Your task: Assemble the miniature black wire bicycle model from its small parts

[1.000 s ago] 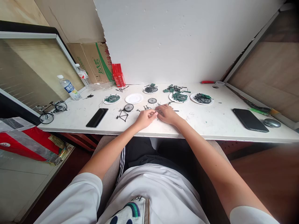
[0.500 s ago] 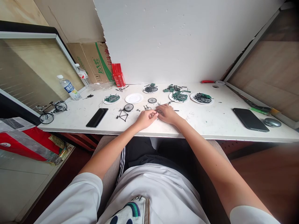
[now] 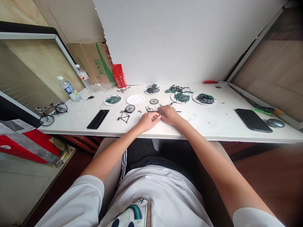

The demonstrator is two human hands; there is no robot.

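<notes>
My left hand (image 3: 149,120) and my right hand (image 3: 169,114) meet at the fingertips over the white table near its front edge. Both are closed in a pinch, and whatever they hold is too small and too covered to make out. Just beyond the fingers lie small dark model parts (image 3: 149,109). A loose spoked wheel (image 3: 154,101) rests flat behind them. To the left of my left hand is a dark model bicycle frame (image 3: 124,117), with another spoked wheel (image 3: 130,108) at its upper end.
Paper plates with green and black parts (image 3: 113,100) stand along the back, beside a bare white plate (image 3: 135,99). An assembled model bicycle (image 3: 54,113), a phone (image 3: 98,119) and bottles (image 3: 69,89) are at left. Another phone (image 3: 253,120) and a grey mouse (image 3: 276,123) lie at right.
My hands stay together in the same place, with only a slight shift of the fingers. The parts on the table have not moved.
</notes>
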